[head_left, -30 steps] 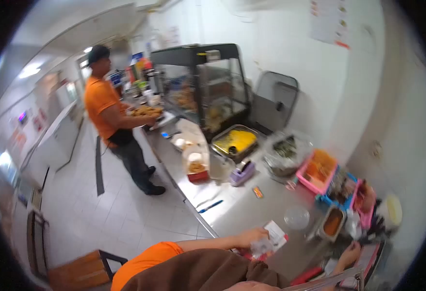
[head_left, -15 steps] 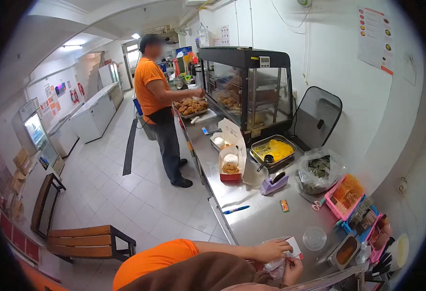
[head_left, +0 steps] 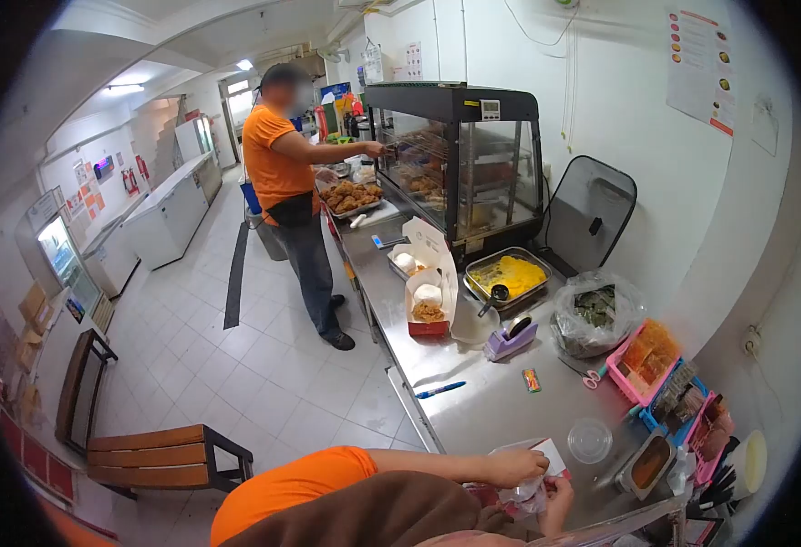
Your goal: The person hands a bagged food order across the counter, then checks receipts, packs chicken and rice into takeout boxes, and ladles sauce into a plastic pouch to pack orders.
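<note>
Near the front edge of the steel counter (head_left: pixel 501 401), my left hand (head_left: pixel 514 467) has its fingers pinched on a crumpled clear plastic bag (head_left: pixel 525 498). From the other side, my right hand (head_left: pixel 557 503) grips the bag with bent fingers. A white paper piece with a red edge (head_left: pixel 551 452) shows behind my fingers; whether I also hold it I cannot tell. Close by on the counter is a round clear plastic lid or tub (head_left: pixel 590 441). A metal container of brown sauce (head_left: pixel 646 467) stands to the right.
Open boxes with rice and fried chicken (head_left: pixel 428 312), a tray of yellow food (head_left: pixel 510 273), a tape dispenser (head_left: pixel 511 341), a pen (head_left: pixel 440 390) and baskets (head_left: pixel 645 363) are on the counter. A co-worker (head_left: pixel 277 169) stands by the warming cabinet (head_left: pixel 455 164).
My hands have shifted slightly and more of the clear plastic shows between them. The co-worker's arm has moved from above the fried chicken tray to reach toward the warming cabinet.
</note>
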The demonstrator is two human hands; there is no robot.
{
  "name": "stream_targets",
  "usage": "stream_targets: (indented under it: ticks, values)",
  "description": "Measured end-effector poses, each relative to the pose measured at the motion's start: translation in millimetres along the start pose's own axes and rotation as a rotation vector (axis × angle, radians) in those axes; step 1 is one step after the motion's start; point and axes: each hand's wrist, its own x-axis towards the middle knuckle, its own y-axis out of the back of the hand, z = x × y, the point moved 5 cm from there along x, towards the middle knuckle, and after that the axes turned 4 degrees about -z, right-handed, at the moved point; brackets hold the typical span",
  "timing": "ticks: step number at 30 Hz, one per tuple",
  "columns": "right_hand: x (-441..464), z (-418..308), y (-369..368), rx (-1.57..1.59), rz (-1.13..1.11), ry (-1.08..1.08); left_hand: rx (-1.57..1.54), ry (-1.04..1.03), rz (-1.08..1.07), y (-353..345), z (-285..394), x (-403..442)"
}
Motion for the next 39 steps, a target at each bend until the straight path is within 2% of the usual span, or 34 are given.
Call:
stream_targets:
  ticks: [2, 4, 5, 7, 9, 11, 13, 17, 19, 20, 22, 23, 28, 31, 34, 37, 39]
  values:
    - [0, -40, 0, -0.032, 0.028, 0.229, -0.018, 0.057, -0.019, -3, -6, 2]
    - [2, -36, 1, -0.037, -0.030, 0.221, -0.011, 0.070, -0.033, -8, -16, 4]
    - [2, -34, 0, -0.039, -0.059, 0.217, -0.046, 0.197, -0.069, -9, -23, 7]
    - [-1, -23, -1, -0.077, 0.052, 0.141, -0.115, 0.452, -0.141, -13, -36, 9]
    - [-6, -25, -5, -0.069, 0.095, 0.144, -0.722, 0.549, 0.149, -28, -54, -2]
    - [-15, -45, -18, -0.013, 0.070, 0.222, -1.055, 0.652, 0.271, -29, -56, -14]
    - [-22, -59, -28, -0.128, 0.114, 0.358, -1.108, 0.787, 0.211, -9, -39, -26]
    - [-20, -78, -28, -0.175, 0.216, 0.590, -1.367, 0.813, 0.225, -36, -52, -33]
    - [-17, -18, -35, 0.493, 0.160, 0.155, -1.452, 0.745, 0.247, -36, -50, -34]
    - [-19, 8, -45, 0.817, 0.123, -0.075, -1.358, 0.804, 0.223, -41, -55, -36]
    - [-18, -5, -41, 0.843, 0.166, -0.198, -1.171, 0.916, 0.174, -51, -64, -42]
    - [-19, -11, -40, 0.855, 0.187, -0.261, -1.211, 0.852, 0.193, -51, -64, -41]
    - [-16, 26, -46, 0.847, 0.163, -0.346, -1.307, 0.615, 0.243, -29, -39, -42]
    - [-17, 36, -49, 0.878, 0.184, -0.320, -1.155, 0.890, 0.211, -22, -36, -47]
    - [-19, 20, -49, 0.903, 0.180, -0.350, -1.284, 0.704, 0.254, -23, -35, -41]
    - [-18, 28, -48, 0.882, 0.198, -0.331, -1.241, 0.641, 0.318, -43, -49, -42]
    - [-18, 39, -48, 0.876, 0.217, -0.341, -1.162, 0.516, 0.296, -49, -56, -40]
